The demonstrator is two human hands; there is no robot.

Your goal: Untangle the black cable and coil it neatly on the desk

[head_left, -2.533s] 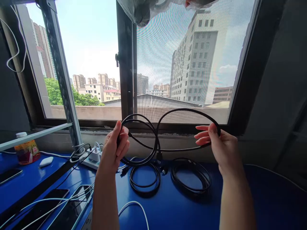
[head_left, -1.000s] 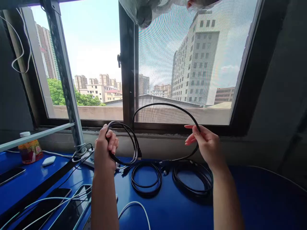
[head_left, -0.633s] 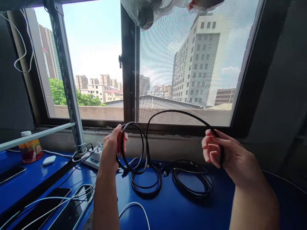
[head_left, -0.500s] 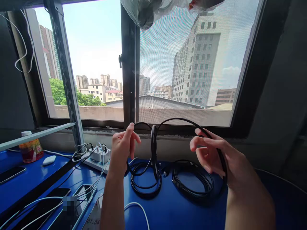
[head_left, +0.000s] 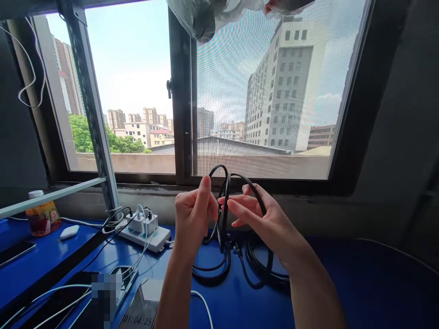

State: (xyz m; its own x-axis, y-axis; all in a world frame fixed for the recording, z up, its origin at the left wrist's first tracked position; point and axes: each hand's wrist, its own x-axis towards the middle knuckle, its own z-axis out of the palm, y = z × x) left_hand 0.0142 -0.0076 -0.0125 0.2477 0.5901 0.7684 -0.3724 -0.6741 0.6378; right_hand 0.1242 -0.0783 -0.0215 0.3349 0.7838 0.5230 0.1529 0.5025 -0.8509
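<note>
Coiling a black cable [head_left: 227,187], seemingly: left hand [head_left: 194,212] curled round it, right hand [head_left: 269,219] pinching it; next move likely calls for bringing its turns together.

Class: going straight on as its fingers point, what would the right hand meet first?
The right hand would likely meet the raised cable first, then the left hand; depth there is unclear.

Daylight enters through a dark-framed window [head_left: 180,114] — a tall pale building [head_left: 284,91] and green trees [head_left: 125,144] outside — onto a blue counter [head_left: 377,283], beside a metal shelf post [head_left: 86,91] and dim walls [head_left: 406,151].
</note>
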